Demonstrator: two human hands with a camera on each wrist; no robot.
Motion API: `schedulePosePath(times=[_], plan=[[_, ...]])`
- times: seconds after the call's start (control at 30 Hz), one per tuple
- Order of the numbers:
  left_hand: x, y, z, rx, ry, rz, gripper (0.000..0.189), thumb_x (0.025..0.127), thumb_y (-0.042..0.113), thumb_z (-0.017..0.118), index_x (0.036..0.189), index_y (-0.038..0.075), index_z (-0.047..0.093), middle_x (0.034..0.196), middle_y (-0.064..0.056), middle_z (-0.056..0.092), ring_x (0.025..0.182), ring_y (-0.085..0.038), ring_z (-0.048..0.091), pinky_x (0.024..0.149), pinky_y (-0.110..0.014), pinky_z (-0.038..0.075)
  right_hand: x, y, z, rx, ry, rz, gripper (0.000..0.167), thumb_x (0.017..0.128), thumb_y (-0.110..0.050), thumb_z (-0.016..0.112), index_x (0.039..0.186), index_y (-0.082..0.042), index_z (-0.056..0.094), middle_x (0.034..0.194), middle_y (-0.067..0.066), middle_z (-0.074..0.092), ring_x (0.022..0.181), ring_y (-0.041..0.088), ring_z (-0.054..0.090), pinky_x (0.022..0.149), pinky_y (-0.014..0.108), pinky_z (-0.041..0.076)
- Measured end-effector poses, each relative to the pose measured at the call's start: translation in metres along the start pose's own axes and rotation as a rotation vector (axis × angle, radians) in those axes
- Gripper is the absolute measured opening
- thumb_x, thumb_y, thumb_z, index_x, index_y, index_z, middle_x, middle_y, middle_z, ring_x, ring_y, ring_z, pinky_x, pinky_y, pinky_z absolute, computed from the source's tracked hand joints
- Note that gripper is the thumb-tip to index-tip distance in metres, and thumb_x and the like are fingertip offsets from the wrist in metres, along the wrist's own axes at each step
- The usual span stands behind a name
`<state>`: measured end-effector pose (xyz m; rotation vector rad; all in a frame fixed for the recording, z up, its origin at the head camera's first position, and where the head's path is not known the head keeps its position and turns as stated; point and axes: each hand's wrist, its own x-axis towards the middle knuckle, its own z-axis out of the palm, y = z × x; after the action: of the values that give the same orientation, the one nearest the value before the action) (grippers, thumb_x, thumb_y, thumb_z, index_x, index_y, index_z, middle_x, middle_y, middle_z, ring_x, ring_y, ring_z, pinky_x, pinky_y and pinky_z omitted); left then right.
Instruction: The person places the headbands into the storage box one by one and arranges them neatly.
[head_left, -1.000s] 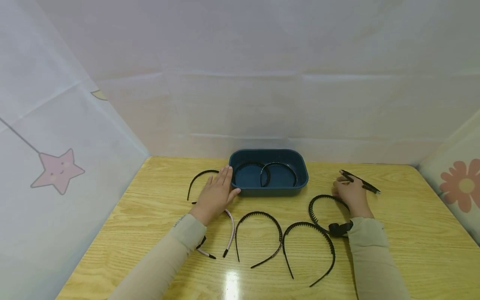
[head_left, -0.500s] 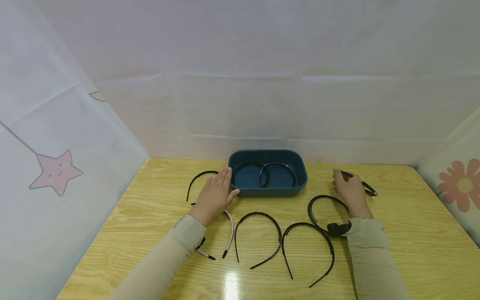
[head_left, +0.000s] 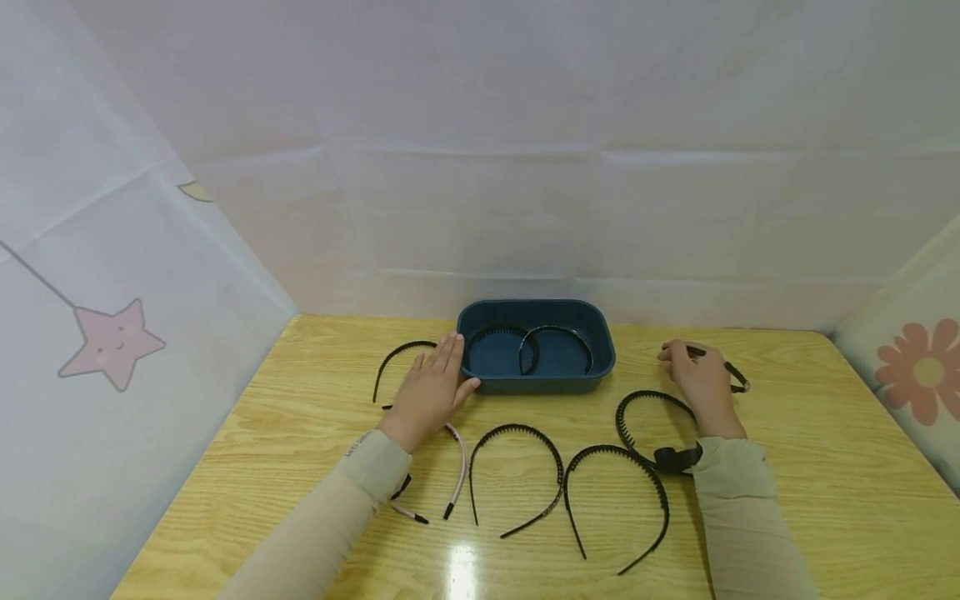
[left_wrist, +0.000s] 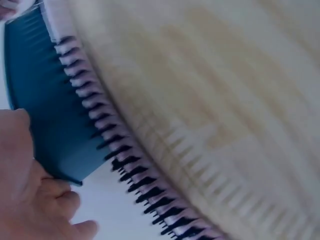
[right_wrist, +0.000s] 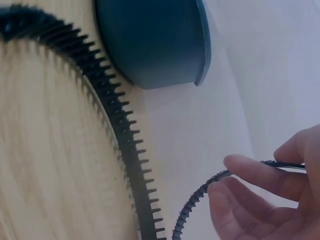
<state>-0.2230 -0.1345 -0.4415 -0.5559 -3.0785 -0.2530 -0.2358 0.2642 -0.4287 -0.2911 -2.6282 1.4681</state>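
My right hand pinches a black toothed headband between thumb and fingers, right of the blue bin. Part of that headband is hidden behind the hand in the head view. My left hand lies with straight fingers against the bin's left end. Inside the bin, two dark headbands overlap. Beneath my right wrist lies another black toothed headband. A pink headband with dark teeth lies below my left hand, partly covered by the wrist.
On the wooden table, two black headbands lie side by side in front of the bin. One more dark headband lies left of it, partly under the left hand. A white sheet hangs behind the table.
My right hand has shifted slightly left and turned the headband it holds, so less of it shows beyond the hand. The left hand stays against the bin.
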Motion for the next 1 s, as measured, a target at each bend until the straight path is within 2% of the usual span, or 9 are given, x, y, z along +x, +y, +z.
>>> schedulePosePath(times=[0.13,0.27,0.4,0.47,0.6,0.67,0.8,0.9,1.0], plan=[[-0.001,0.0,0.001,0.004,0.014,0.008,0.078,0.109,0.05,0.037,0.163,0.002,0.007,0.169,-0.015,0.007,0.155,-0.03,0.011,0.123,-0.057,0.016,-0.001,-0.003,0.0,0.008,0.018,-0.021,0.056,0.105,-0.039,0.035,0.111,0.002,0.073,0.121,0.02,0.068,0.105,0.031,0.065,0.086,0.041,0.053],[-0.001,0.0,0.001,0.006,0.024,0.011,0.078,0.109,0.05,0.037,0.163,0.002,0.008,0.169,-0.016,0.008,0.155,-0.03,0.012,0.123,-0.057,0.017,-0.003,-0.007,0.0,0.084,0.038,-0.018,0.05,0.104,-0.035,0.043,0.106,0.004,0.074,0.117,0.019,0.07,0.097,0.02,0.07,0.086,0.031,0.056],[-0.001,0.0,0.0,0.005,0.027,0.014,0.077,0.109,0.049,0.037,0.162,0.001,0.009,0.169,-0.016,0.009,0.155,-0.03,0.012,0.123,-0.057,0.016,-0.007,-0.007,0.0,0.174,-0.018,-0.025,0.049,0.105,-0.035,0.049,0.11,0.008,0.071,0.11,0.016,0.073,0.094,0.014,0.072,0.086,0.026,0.058],[-0.002,0.0,0.0,0.006,0.026,0.017,0.077,0.109,0.049,0.037,0.162,0.001,0.008,0.169,-0.016,0.009,0.155,-0.03,0.012,0.123,-0.057,0.016,-0.01,-0.005,0.001,0.229,-0.085,-0.023,0.049,0.106,-0.033,0.05,0.117,0.011,0.067,0.109,0.015,0.073,0.095,0.015,0.072,0.086,0.028,0.059],[-0.002,0.001,-0.001,0.008,0.019,0.017,0.077,0.109,0.049,0.037,0.162,0.002,0.007,0.169,-0.016,0.008,0.155,-0.03,0.011,0.123,-0.057,0.015,-0.02,0.001,-0.001,0.301,-0.231,0.057,0.051,0.107,-0.033,0.051,0.129,0.012,0.06,0.102,0.005,0.074,0.09,0.015,0.072,0.079,0.029,0.06],[-0.002,0.001,0.0,0.007,0.022,0.017,0.077,0.109,0.049,0.037,0.162,0.002,0.007,0.169,-0.016,0.008,0.155,-0.03,0.012,0.123,-0.057,0.015,-0.024,0.003,-0.004,0.337,-0.304,0.117,0.048,0.107,-0.033,0.051,0.125,0.011,0.063,0.096,0.001,0.074,0.081,0.012,0.069,0.069,0.026,0.058],[-0.002,0.0,0.001,0.004,0.04,0.023,0.077,0.109,0.049,0.039,0.162,0.001,0.01,0.168,-0.017,0.01,0.155,-0.031,0.014,0.123,-0.058,0.017,-0.031,0.006,-0.015,0.415,-0.51,0.214,0.042,0.109,-0.033,0.047,0.103,-0.001,0.073,0.086,-0.002,0.072,0.064,0.007,0.059,0.053,0.02,0.045],[-0.001,0.0,0.001,0.006,0.046,0.025,0.077,0.109,0.049,0.039,0.162,0.0,0.011,0.168,-0.017,0.011,0.155,-0.031,0.014,0.122,-0.058,0.017,-0.034,0.008,-0.025,0.505,-0.715,0.268,0.046,0.111,-0.036,0.042,0.097,-0.008,0.076,0.084,-0.003,0.072,0.061,0.003,0.056,0.05,0.016,0.043],[-0.001,-0.001,0.001,0.009,0.055,0.026,0.077,0.109,0.048,0.039,0.162,0.0,0.012,0.168,-0.018,0.013,0.154,-0.032,0.016,0.122,-0.058,0.018,-0.037,0.013,-0.033,0.649,-0.907,0.337,0.05,0.113,-0.036,0.033,0.104,-0.01,0.075,0.09,-0.003,0.072,0.067,0.002,0.059,0.055,0.013,0.046]])
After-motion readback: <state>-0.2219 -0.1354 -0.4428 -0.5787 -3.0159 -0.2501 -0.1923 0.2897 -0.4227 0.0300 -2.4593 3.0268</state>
